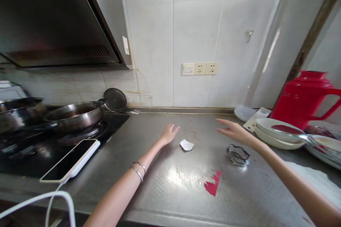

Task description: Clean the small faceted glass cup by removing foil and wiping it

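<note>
My left hand (pixel 169 134) reaches out over the steel counter (pixel 170 184) with fingers stretched and holds nothing. A crumpled white scrap of paper (pixel 187 145) lies just to its right. My right hand (pixel 234 131) is also extended, fingers straight and apart, empty, hovering above the counter. A small glass ashtray (pixel 238 155) sits just below and beside my right wrist. Two bracelets (pixel 139 169) circle my left wrist.
A phone (pixel 71 159) with a white cable lies on the black stove (pixel 26 149), beside two metal pans (pixel 76 115). Stacked white plates (pixel 278 134) and a red thermos jug (pixel 303 99) stand at the right. A red torn sticker (pixel 213 183) marks the counter. A white cloth (pixel 314 181) lies at the right.
</note>
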A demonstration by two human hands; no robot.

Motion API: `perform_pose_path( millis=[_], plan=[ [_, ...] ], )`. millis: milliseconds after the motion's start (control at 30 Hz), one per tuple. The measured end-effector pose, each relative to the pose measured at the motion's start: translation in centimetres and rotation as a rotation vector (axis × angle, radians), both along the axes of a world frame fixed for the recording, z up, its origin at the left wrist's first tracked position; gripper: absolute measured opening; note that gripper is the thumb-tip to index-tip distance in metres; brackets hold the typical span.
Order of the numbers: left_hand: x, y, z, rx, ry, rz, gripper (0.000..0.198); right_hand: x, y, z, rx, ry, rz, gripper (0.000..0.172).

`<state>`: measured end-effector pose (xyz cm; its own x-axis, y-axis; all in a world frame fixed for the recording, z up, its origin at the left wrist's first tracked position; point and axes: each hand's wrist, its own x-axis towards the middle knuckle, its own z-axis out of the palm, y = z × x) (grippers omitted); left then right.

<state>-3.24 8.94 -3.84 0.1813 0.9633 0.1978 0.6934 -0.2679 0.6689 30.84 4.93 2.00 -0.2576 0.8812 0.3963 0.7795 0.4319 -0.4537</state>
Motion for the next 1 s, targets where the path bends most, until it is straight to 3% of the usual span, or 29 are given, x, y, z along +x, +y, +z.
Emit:
perform_pose_path(
  millis=[133,267,433,533,700,1000],
  plan=[
    [-5.6,-0.1,-0.8,0.039,0.023,0.136,0.059,-6.3,0.7,-1.7,0.04,-0.165,0.127,0.061],
    [-9.3,-0.7,-1.3,0.103,0.052,0.22,0.047,-10.2,1.5,-4.9,-0.028,-0.283,0.146,0.054],
    [-10.8,-1.2,-1.9,0.099,0.139,0.23,0.042,-11.2,2.3,-9.3,-0.009,-0.362,-0.003,0.05],
    [-10.8,-1.3,-2.2,0.091,0.203,0.214,0.043,-11.2,2.1,-10.9,0.025,-0.345,-0.083,0.051],
    [-10.5,-1.7,-2.2,0.082,0.31,0.208,0.045,-11.7,1.3,-11.2,-0.052,-0.343,-0.228,0.056],
    [-10.6,-1.8,-2.2,0.068,0.472,0.159,0.044,-12.1,0.0,-9.4,-0.126,-0.382,-0.206,0.053]
  ],
)
